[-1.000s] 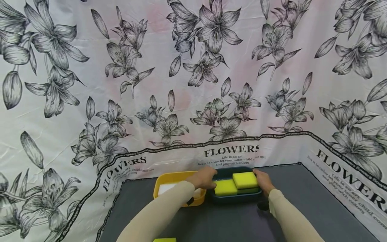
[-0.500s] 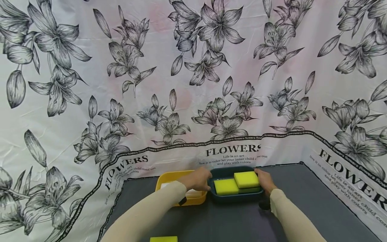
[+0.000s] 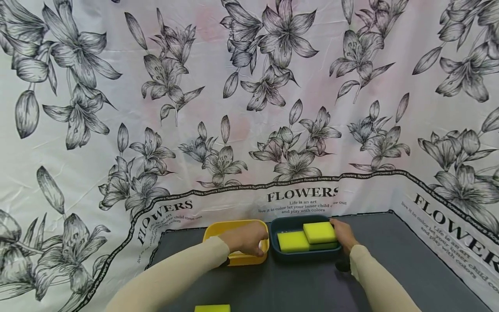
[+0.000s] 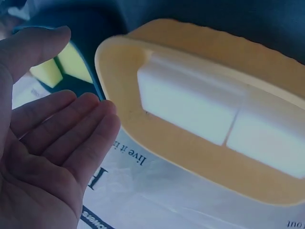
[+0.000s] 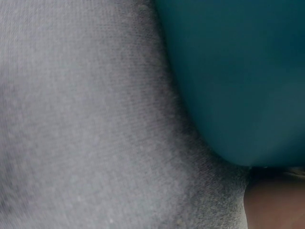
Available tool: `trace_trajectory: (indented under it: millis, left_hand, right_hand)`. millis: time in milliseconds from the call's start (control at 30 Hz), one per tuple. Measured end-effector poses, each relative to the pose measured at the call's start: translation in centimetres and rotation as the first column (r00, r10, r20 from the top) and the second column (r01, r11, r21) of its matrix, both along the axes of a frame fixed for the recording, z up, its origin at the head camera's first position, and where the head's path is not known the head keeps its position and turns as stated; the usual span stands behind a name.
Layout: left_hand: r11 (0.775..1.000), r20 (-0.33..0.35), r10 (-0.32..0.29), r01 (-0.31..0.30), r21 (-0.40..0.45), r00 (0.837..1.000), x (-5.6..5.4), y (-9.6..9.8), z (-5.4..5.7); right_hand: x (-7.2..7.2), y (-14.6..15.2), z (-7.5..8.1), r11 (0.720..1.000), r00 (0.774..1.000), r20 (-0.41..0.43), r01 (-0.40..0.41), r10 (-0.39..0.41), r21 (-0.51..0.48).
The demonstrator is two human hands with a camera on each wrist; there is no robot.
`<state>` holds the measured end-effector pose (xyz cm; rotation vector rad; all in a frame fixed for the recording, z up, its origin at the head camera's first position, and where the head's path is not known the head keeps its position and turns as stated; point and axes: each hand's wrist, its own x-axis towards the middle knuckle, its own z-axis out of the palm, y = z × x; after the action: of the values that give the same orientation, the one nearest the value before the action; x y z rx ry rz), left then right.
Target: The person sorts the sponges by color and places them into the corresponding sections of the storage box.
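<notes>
My left hand (image 3: 246,239) hovers over the yellow tub (image 3: 210,229), holding nothing. In the left wrist view its fingers (image 4: 71,143) lie loosely extended, apart from the thumb. Inside the tub are two white rectangular blocks (image 4: 186,105), side by side. At the right end of the dark teal tub (image 3: 286,222), my right hand (image 3: 344,234) grips the rim; its fingertips are partly hidden. This tub holds a flat yellow sponge (image 3: 293,242) and another yellow sponge (image 3: 319,232) raised at the right. The right wrist view shows mostly the tub's outer wall (image 5: 238,81).
The tubs stand side by side at the back of a dark grey table (image 3: 288,290). Another yellow sponge (image 3: 212,308) lies at the near edge of view. A flower-printed cloth (image 3: 234,164) hangs behind and around the table.
My left hand has moved left from the teal tub's left end to over the yellow tub. The right hand stays at the teal tub's right end.
</notes>
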<state>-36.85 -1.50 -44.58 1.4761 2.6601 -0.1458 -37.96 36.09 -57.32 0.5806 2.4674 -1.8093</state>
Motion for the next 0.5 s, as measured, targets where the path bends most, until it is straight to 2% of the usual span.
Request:
trace_trajectory:
  millis: [133, 367, 500]
  left_hand:
    - [1.0, -0.021, -0.012, 0.011, -0.026, 1.0, 1.2, -0.8, 0.2]
    - [0.998, 0.007, 0.014, -0.014, -0.057, 1.0, 3.1, -2.4, 0.8]
    - [0.993, -0.005, 0.028, -0.029, -0.111, 1.0, 4.0, -3.5, 1.1]
  right_hand:
    - [0.1, 0.1, 0.1, 1.0, 1.0, 0.0, -0.005, 0.005, -0.006]
    - [0.4, 0.0, 0.3, 1.0, 1.0, 0.002, 0.0, 0.0, -0.009]
    - [0.5, 0.0, 0.2, 1.0, 1.0, 0.006, -0.004, 0.004, -0.014]
